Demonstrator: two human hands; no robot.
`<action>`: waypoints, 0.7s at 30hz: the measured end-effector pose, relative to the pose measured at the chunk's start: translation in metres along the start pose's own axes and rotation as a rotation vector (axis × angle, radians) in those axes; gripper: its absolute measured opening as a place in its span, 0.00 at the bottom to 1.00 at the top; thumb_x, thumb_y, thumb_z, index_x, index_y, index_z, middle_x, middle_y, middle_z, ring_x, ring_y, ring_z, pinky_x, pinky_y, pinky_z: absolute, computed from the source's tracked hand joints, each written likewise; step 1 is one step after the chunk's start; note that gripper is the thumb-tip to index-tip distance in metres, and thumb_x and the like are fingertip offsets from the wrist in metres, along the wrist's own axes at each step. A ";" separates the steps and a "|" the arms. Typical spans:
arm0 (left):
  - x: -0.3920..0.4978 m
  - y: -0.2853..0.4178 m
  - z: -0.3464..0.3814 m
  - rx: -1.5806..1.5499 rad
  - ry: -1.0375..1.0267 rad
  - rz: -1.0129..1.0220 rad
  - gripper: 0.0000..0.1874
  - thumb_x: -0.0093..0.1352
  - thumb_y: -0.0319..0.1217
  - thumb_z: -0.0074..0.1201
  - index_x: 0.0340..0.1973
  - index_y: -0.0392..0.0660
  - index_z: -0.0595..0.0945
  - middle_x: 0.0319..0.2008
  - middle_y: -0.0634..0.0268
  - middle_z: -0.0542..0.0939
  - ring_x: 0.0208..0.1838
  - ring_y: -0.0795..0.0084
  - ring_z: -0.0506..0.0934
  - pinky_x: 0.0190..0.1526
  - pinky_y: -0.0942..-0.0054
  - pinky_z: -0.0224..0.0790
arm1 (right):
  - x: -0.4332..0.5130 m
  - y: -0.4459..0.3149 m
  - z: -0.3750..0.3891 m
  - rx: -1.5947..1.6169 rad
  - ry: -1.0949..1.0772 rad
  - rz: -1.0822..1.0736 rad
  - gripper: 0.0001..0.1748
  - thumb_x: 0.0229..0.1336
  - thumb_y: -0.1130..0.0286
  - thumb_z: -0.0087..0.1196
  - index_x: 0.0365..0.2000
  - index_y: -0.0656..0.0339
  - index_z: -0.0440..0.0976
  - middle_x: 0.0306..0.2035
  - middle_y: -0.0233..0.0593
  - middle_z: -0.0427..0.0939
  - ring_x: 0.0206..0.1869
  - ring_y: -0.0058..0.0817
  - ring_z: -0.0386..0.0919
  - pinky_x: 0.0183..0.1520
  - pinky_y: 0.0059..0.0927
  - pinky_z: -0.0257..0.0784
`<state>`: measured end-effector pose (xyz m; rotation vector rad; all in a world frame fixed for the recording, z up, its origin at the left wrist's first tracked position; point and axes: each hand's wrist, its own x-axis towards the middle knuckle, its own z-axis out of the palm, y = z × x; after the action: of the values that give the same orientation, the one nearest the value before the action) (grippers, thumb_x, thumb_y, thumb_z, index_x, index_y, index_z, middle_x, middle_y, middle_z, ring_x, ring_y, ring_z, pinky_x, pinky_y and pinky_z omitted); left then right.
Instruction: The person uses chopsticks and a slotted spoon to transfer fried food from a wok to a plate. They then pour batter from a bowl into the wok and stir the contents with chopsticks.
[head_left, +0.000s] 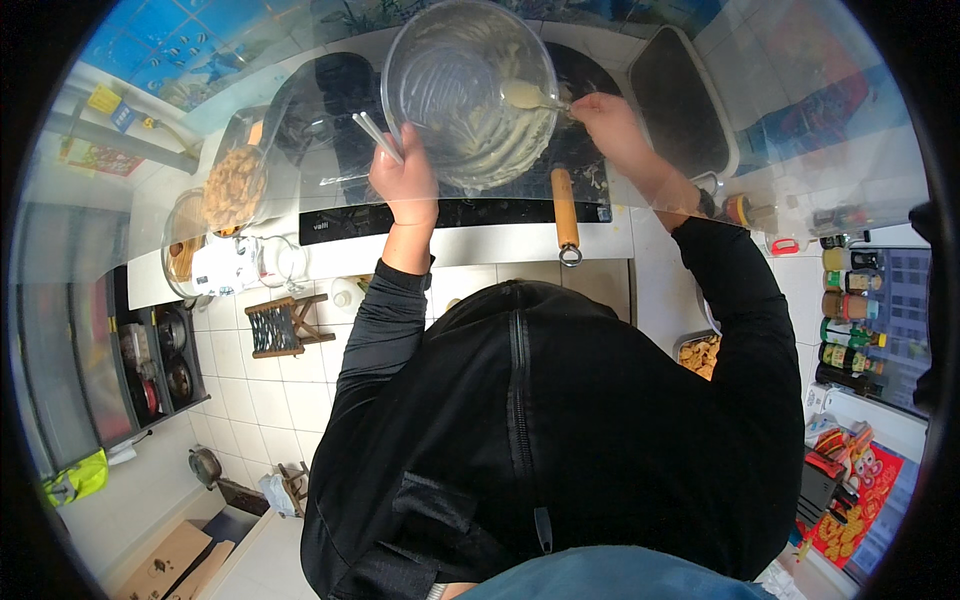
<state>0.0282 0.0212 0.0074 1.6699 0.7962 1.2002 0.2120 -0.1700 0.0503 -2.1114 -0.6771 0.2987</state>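
A large clear bowl (457, 82), its inner wall smeared with pale batter, is tilted above the black cooktop (352, 221). My left hand (405, 176) grips its near-left rim, and a pair of white chopsticks (375, 135) is also held in those fingers. In my right hand (604, 124) is the handle of a spoon (529, 96), its bowl coated in batter and inside the clear bowl at the right. Below the bowl a wooden handle (564, 202) with a metal ring points towards me; what it joins is hidden.
Fried pieces (234, 187) fill a container on the left counter. A clear-lidded round dish (180, 247) sits nearby. More fried pieces (699, 355) lie in a tray by my right arm. A transparent sheet (330, 169) spans the view. A folding stool (281, 326) stands on the floor.
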 end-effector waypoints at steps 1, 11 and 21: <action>0.000 0.000 0.000 0.008 0.004 0.003 0.18 0.69 0.35 0.54 0.21 0.37 0.71 0.15 0.60 0.69 0.21 0.72 0.64 0.26 0.70 0.61 | 0.002 0.003 0.002 -0.174 0.045 -0.050 0.12 0.59 0.67 0.51 0.36 0.66 0.76 0.24 0.37 0.78 0.26 0.30 0.75 0.30 0.29 0.69; -0.002 -0.001 0.001 0.040 -0.010 0.014 0.16 0.69 0.33 0.54 0.22 0.37 0.72 0.15 0.60 0.70 0.20 0.73 0.65 0.26 0.70 0.61 | -0.020 0.027 0.023 -0.257 -0.168 -0.174 0.10 0.56 0.68 0.52 0.32 0.64 0.77 0.26 0.43 0.79 0.29 0.34 0.78 0.35 0.34 0.71; -0.002 -0.006 0.002 0.116 -0.054 0.110 0.17 0.69 0.36 0.53 0.23 0.38 0.72 0.17 0.58 0.71 0.22 0.70 0.67 0.27 0.69 0.62 | -0.044 0.022 0.057 0.896 -0.718 0.473 0.10 0.60 0.72 0.51 0.37 0.69 0.76 0.15 0.21 0.63 0.15 0.09 0.59 0.18 0.16 0.51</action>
<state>0.0292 0.0218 0.0009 1.8537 0.7609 1.1986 0.1588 -0.1664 -0.0028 -1.2254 -0.3020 1.3812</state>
